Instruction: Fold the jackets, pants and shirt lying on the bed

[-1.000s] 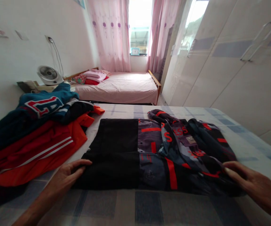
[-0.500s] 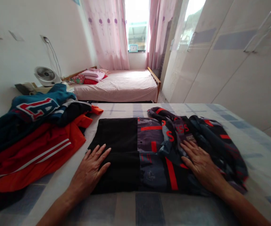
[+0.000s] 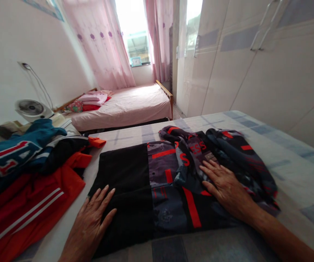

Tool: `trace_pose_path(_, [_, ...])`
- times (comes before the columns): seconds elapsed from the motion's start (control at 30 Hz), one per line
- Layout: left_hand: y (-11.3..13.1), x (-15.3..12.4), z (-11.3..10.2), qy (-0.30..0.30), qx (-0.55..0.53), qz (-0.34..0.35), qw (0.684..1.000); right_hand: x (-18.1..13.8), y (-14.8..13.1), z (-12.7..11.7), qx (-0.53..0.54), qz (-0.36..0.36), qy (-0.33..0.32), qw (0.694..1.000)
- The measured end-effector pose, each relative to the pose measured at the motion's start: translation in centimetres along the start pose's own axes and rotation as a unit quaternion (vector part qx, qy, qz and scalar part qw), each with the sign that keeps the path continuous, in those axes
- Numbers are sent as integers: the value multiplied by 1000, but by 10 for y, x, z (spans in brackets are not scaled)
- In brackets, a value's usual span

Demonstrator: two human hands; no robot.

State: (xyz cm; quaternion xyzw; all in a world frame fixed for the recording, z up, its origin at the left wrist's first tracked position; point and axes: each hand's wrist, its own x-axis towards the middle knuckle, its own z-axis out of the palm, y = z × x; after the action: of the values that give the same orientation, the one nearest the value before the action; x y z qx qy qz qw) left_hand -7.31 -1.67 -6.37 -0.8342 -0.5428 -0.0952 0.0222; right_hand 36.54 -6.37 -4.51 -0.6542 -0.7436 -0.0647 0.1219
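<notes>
Right hand (image 3: 226,187) now farther inward, dark garment (image 3: 170,198) beneath.

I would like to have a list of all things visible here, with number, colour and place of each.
printed top: 1, black, grey and red, centre
clothes pile: 1, teal, red, orange and dark, left
checked sheet: 1, white and blue, under the top
fan: 1, whitish, beyond the pile
plug with cord: 1, dark, left wall
bed: 1, pink sheet, wooden ends, background
bedding stack: 1, mostly pink and red, on the bed
window: 1, bright, back wall
curtains: 2, pink, flanking the window
clock: 1, light blue, windowsill
wardrobe: 1, white, right
left hand: 1, bare, on the black panel
right hand: 1, bare, on the printed part
</notes>
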Motion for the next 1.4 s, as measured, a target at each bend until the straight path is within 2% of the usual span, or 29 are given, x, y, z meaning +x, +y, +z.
trace_pose_path(0.1, [-10, 10, -8, -32, -24, 2, 999, -1, -1, 1, 0, 6, 8, 1000])
trace_pose_path(0.2, [-2, 44, -34, -70, -86, 16, 994, -1, -2, 1, 7, 10, 13, 1000])
trace_pose_path(0.3, [32, 102, -61, -66, -154, 55, 984, -1, -3, 1, 19, 16, 13, 1000])
trace_pose_path(0.4, [77, 171, -71, -66, -237, 91, 965, -1, -2, 1, 33, 21, 7, 999])
trace_pose_path(0.47, [104, 216, -65, -92, -297, 44, 950, -1, -2, -1, 42, 26, 2, 999])
trace_pose_path(0.57, [135, 273, -43, -103, -327, -10, 939, -1, -2, -2, 54, 29, -6, 998])
trace_pose_path(0.67, [154, 314, -16, -80, -344, -70, 933, 0, -1, -2, 63, 32, -16, 997])
trace_pose_path(0.73, [163, 332, -1, -62, -358, -117, 924, 0, -1, -2, 70, 34, -22, 997])
trace_pose_path(0.83, [173, 346, 10, -43, -395, -166, 902, 0, 0, -2, 80, 33, -29, 996])
trace_pose_path(0.93, [179, 348, 2, -33, -458, -178, 870, 0, 0, -4, 87, 33, -30, 995])
trace_pose_path(1.07, [172, 340, -41, -8, -546, -127, 828, 1, -2, -7, 93, 38, -32, 994])
trace_pose_path(1.13, [162, 333, -68, 17, -566, -95, 819, 1, -3, -8, 92, 42, -32, 994])
trace_pose_path(1.2, [153, 324, -87, 29, -562, -79, 823, 1, -3, -7, 92, 46, -30, 994])
trace_pose_path(1.27, [146, 314, -94, 9, -539, -79, 838, 0, -4, -5, 94, 49, -25, 994])
trace_pose_path(1.33, [143, 305, -87, -32, -504, -94, 858, 0, -4, -4, 100, 51, -22, 993])
trace_pose_path(1.4, [143, 300, -70, -65, -461, -117, 877, 0, -4, -4, 106, 56, -25, 992])
